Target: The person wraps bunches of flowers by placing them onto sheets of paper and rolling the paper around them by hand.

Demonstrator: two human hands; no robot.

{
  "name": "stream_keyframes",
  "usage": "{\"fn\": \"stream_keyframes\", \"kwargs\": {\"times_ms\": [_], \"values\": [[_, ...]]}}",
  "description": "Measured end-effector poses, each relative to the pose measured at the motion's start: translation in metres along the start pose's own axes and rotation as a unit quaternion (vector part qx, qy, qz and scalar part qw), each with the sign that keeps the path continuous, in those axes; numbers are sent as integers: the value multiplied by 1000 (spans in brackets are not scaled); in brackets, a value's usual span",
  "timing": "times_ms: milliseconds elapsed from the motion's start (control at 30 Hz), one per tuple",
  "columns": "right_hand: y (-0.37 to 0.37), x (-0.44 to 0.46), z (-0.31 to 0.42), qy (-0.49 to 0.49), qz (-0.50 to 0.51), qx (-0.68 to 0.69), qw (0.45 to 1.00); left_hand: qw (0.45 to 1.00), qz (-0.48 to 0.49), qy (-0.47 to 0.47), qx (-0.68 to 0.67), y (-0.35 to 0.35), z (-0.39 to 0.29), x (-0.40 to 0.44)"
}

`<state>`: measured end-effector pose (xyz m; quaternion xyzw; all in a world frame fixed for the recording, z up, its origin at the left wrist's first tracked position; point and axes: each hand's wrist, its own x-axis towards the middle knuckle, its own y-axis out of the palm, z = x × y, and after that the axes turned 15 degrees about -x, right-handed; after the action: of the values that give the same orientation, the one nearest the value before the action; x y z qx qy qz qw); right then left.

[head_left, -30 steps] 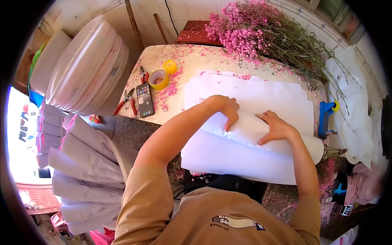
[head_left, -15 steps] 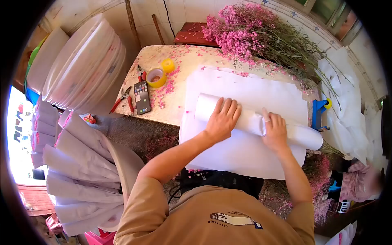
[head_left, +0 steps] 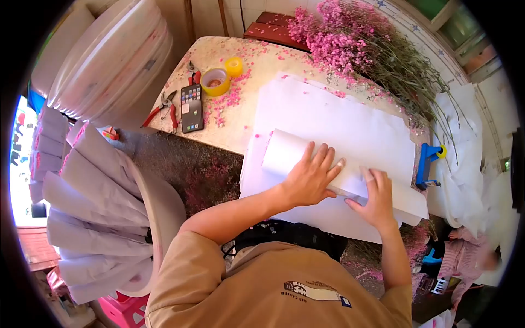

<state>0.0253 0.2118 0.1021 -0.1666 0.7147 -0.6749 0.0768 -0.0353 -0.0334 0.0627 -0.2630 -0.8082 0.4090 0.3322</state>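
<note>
A roll of white paper (head_left: 351, 171) lies aslant across flat white sheets (head_left: 322, 112) on the worktop (head_left: 236, 133), seen from my remote post through the head camera. The left hand (head_left: 310, 179) rests on the roll, fingers fanned wide; the right hand (head_left: 377, 199), thumb parted from its fingers, touches it farther right. On my feed's left, a phone (head_left: 192, 109) lies between red-handled pruners (head_left: 164, 111) and yellow tape (head_left: 215, 87), near scattered pink petals (head_left: 232, 99). A blue tape dispenser (head_left: 425, 168) stands just beside the sheets' right edge; pink flowers (head_left: 342, 41) lie beyond, stems pointing right.
</note>
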Motion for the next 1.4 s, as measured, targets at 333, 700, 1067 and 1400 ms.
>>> {"fn": "stream_keyframes", "kwargs": {"times_ms": [333,700,1067,1400], "values": [[-7,72,12,-23,281,38,959,996,-56,16,63,13,-3,-20],[2,71,8,2,265,76,961,996,-6,-8,89,11,-5,-16],[5,77,-4,6,297,119,947,996,32,-15,85,5,-7,-5],[5,80,-8,1,310,150,939,997,-9,-36,72,11,-9,-5]]}}
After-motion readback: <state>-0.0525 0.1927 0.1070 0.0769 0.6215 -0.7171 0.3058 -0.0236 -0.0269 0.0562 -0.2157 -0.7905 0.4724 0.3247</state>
